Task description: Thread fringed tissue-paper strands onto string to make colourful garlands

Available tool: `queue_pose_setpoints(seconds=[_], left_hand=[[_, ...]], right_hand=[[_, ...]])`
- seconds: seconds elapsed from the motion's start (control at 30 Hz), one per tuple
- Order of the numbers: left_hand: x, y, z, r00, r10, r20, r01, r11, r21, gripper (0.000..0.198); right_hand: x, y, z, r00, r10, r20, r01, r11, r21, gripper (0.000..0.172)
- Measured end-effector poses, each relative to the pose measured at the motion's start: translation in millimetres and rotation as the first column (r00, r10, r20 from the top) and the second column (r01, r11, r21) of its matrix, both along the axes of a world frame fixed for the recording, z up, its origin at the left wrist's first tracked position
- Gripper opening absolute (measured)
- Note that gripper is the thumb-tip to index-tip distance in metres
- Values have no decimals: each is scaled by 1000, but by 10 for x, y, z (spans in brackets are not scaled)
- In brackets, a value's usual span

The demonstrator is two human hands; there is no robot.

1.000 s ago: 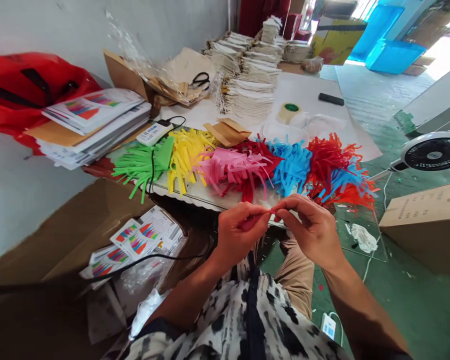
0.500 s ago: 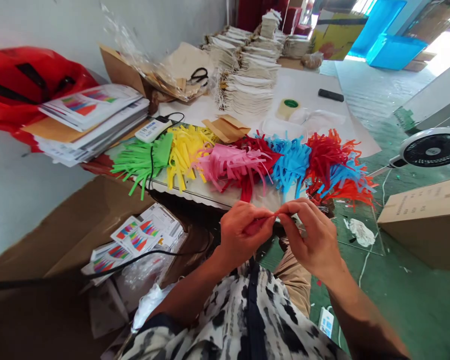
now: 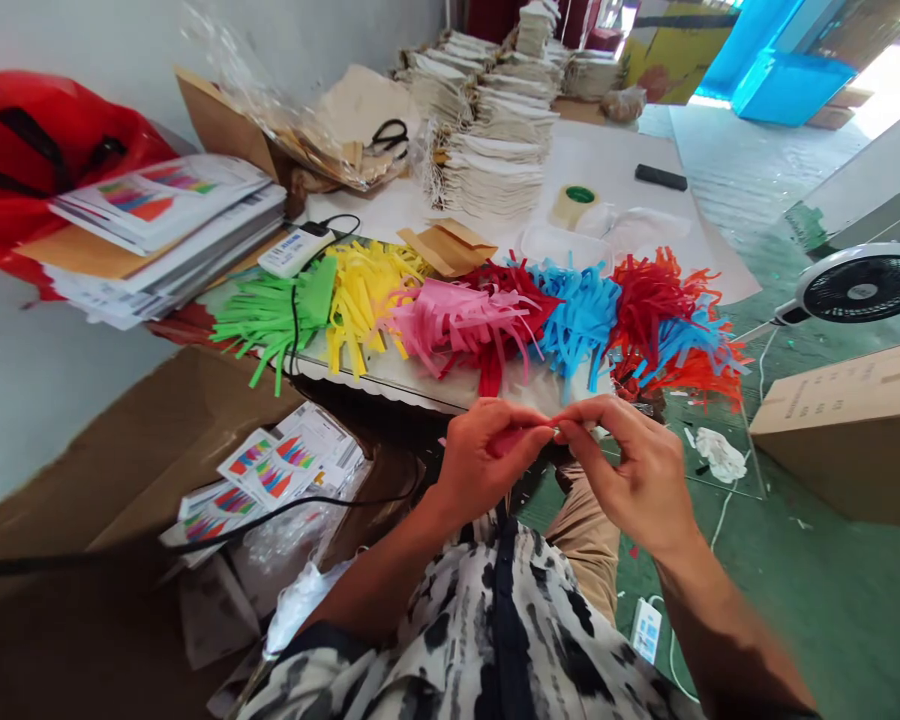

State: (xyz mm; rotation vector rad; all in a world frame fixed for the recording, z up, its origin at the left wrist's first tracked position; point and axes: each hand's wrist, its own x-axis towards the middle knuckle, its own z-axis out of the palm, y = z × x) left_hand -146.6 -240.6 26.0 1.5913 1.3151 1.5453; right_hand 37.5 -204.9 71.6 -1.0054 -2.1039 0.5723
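My left hand (image 3: pixel 474 458) is closed around a small pink piece (image 3: pixel 505 441), apparently tissue paper, mostly hidden by the fingers. At its thumb and index tips, my right hand (image 3: pixel 637 475) pinches something too small to make out. Both sets of fingertips meet just off the table's front edge. Beyond them lie fringed paper tassels: a pink bundle (image 3: pixel 457 322) nearest my left hand, a light blue one (image 3: pixel 576 318), a dark red one (image 3: pixel 645 305), a yellow one (image 3: pixel 371 300) and a green one (image 3: pixel 281 312).
A cardboard box (image 3: pixel 37 450) with printed packets (image 3: pixel 270 470) stands low on the left. On the table (image 3: pixel 615 165) are stacked white bundles (image 3: pixel 495 165), a tape roll (image 3: pixel 574 207), black-handled scissors (image 3: pixel 390 137) and printed sheets (image 3: pixel 172 205). To the right are a fan (image 3: pixel 862 288) and a carton (image 3: pixel 855 435).
Both hands stay fingertip to fingertip, with the right fingers shifted very slightly. The table scene has moved a little left and up in view.
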Motion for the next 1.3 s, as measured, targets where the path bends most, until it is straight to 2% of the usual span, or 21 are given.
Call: queue_pose_setpoints(seconds=[0.07, 0.17, 0.33, 0.4, 0.5, 0.57, 0.6, 0.7, 0.77, 0.9, 0.97, 1.03, 1.1, 1.17, 1.2, 1.27, 1.3], left_hand=[[-1, -11, -5, 998, -37, 47, 40, 997, -72, 22], [9, -11, 0, 993, -59, 104, 69, 993, -100, 20], [98, 21, 22, 935, -102, 339, 168, 971, -170, 25], [127, 34, 10, 924, -103, 369, 186, 962, -199, 29], [125, 60, -27, 939, -105, 328, 186, 956, -228, 32], [105, 88, -49, 966, -125, 224, 174, 962, -211, 32], [96, 106, -57, 979, -138, 149, 165, 968, -188, 31], [91, 170, -74, 979, -189, -77, 180, 978, -109, 29], [113, 219, -87, 956, -246, -158, 233, 968, -97, 31], [204, 375, -155, 949, -279, -143, 259, 955, -144, 40], [253, 495, -216, 964, -248, -97, 225, 953, -205, 41], [281, 621, -287, 977, -185, -108, 155, 958, -241, 33], [276, 721, -356, 978, -114, -176, 75, 974, -215, 27], [235, 777, -411, 969, -83, -234, 43, 984, -173, 24], [203, 789, -432, 965, -82, -248, 42, 986, -162, 21], [123, 794, -459, 961, -72, -266, 34, 989, -145, 15], [77, 793, -466, 960, -50, -276, 14, 992, -129, 14]], right_hand=[[27, 13, -22, 998, -48, -29, 47, 998, -32, 9], [70, 25, -38, 996, -72, -55, 68, 995, -78, 10], [83, 13, -88, 993, -35, -113, 11, 979, -206, 9], [83, 9, -135, 989, -23, -148, -13, 972, -235, 10], [110, 21, -198, 969, -75, -234, 4, 957, -289, 22], [141, 38, -213, 957, -109, -268, 24, 953, -301, 13], [157, 46, -212, 959, -105, -262, 26, 957, -289, 6], [211, 67, -182, 986, -31, -166, -6, 976, -219, 14], [257, 88, -157, 992, -29, -124, 3, 980, -200, 15], [362, 278, -124, 968, -160, -193, 105, 958, -265, 15], [414, 510, -103, 939, -226, -258, 137, 937, -322, 17], [478, 824, -60, 890, -299, -344, 177, 923, -343, 20], [568, 1160, 8, 816, -385, -431, 287, 917, -276, 22], [684, 1442, 75, 733, -456, -505, 468, 877, -112, 22], [745, 1549, 92, 720, -450, -528, 539, 842, 18, 21], [851, 1695, 58, 793, -427, -433, 583, 737, 341, 20], [887, 1740, 1, 845, -437, -307, 534, 699, 475, 21]])
